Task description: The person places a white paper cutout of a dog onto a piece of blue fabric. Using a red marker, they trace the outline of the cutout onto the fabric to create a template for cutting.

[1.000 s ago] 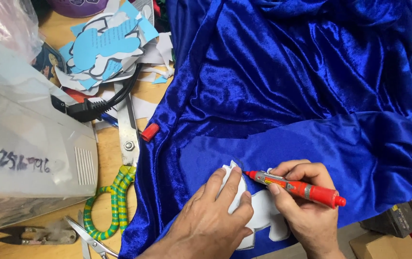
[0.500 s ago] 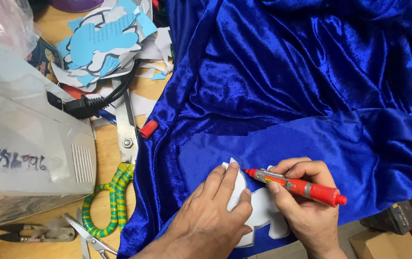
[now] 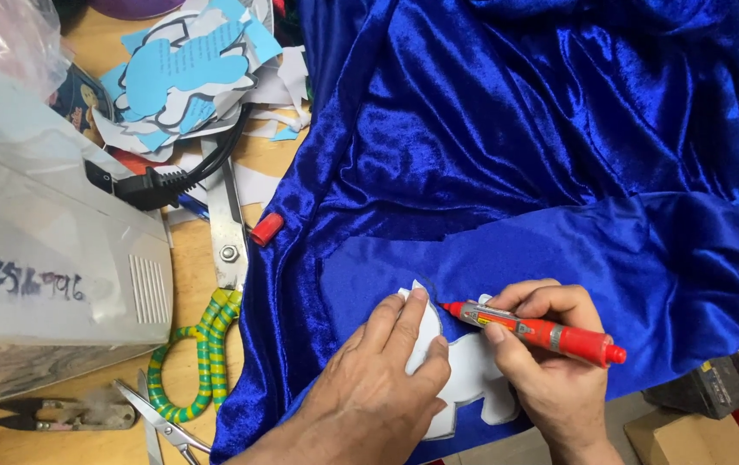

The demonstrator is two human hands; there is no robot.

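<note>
We had the blue velvet cloth spread over most of the table, its matte underside folded toward us at the near edge, and to the left sat the grey machine housing with the big scissors (handles wound in green and yellow) lying just beside the cloth. On the folded part lay the white paper template, and our left hand pressed flat on it, fingers spread and holding nothing, only pinning it down. Our right hand was closed around the red marker, its tip touching the cloth at the template's far edge. To trace well here, we judged, the pinning fingers should sit close to the tip, the marker should lean against the paper's edge, and the velvet should lie smooth so that the line does not drag the pile. Much of the template was covered by both hands, so its full outline could not be made out; the traced line was faint, and how far it ran we could not tell. The small snips at the near left were partly cut off.
</note>
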